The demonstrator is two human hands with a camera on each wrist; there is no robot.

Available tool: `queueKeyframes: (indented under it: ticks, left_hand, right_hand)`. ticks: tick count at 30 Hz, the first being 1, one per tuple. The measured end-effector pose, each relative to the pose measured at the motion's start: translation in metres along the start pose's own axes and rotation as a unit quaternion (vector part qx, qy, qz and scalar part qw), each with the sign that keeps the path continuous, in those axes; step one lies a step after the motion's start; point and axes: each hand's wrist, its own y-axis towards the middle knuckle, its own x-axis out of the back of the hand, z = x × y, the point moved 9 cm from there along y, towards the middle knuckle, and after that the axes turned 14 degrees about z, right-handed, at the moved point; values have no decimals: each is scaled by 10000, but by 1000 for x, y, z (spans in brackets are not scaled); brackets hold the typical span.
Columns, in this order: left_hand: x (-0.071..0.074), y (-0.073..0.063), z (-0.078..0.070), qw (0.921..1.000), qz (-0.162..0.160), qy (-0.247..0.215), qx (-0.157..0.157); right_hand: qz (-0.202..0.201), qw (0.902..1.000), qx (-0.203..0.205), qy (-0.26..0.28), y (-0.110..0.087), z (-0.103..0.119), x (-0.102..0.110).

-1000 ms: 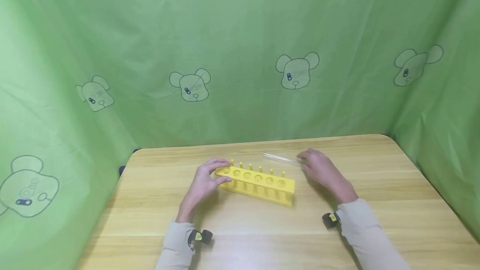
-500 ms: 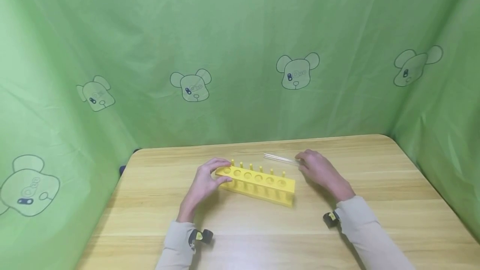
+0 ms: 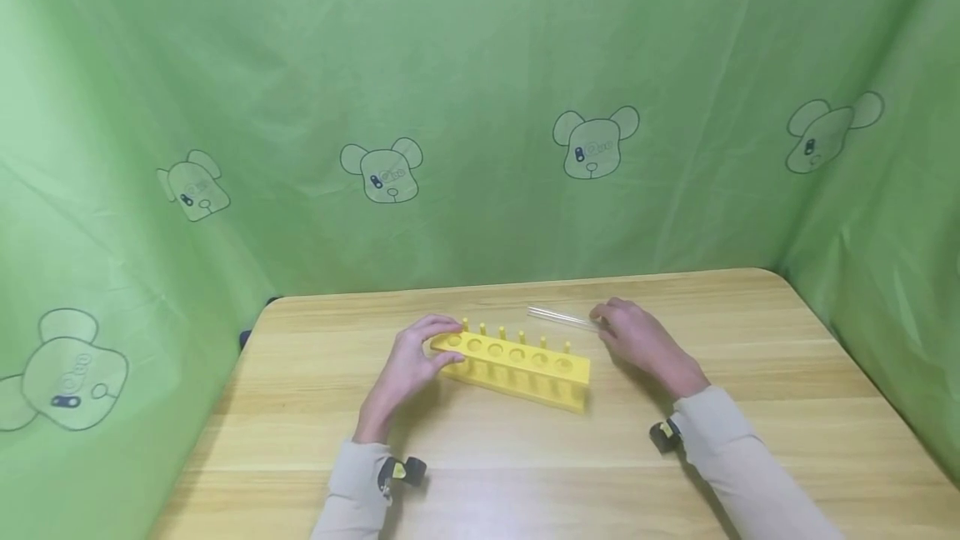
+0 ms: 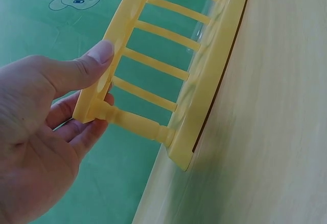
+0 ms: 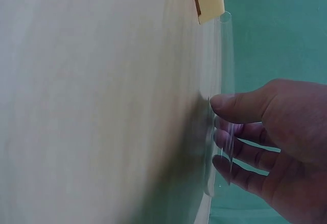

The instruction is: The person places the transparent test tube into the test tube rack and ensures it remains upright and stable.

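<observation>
Left hand (image 3: 408, 361) pinches the left end of the yellow rack (image 3: 517, 365): thumb on the near edge of the top plate, fingers on the far side. Rack is upright on the wooden surface (image 3: 510, 473), slightly angled, right end nearer the person. Six round holes in its top, row of pegs along the back. Right hand (image 3: 643, 342) has a clear tube (image 3: 555, 318) by its right end, thumb one side, fingers the other, narrow grip. Tube is near-horizontal, beyond the rack's right half; can't tell if it touches the surface. Green curtain (image 3: 480, 65) behind.
</observation>
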Motion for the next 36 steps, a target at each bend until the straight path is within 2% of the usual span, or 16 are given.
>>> queueKeyframes:
  ticks: [13, 20, 27, 36]
  left_hand:
    - [1, 0, -4, 9998, -182, 81, -72]
    - [2, 1, -4, 9995, -285, 144, -85]
    - [2, 1, -4, 9993, -328, 157, -109]
    - [1, 0, -3, 9994, -333, 60, 36]
  right_hand:
    - [-158, 9998, -67, -39, -14, -1, 14]
    - [-316, 9993, -179, 129, -24, -4, 24]
    - [-443, 9989, -166, 5, -29, -4, 37]
    - [-429, 9966, -508, 476, -39, -1, 54]
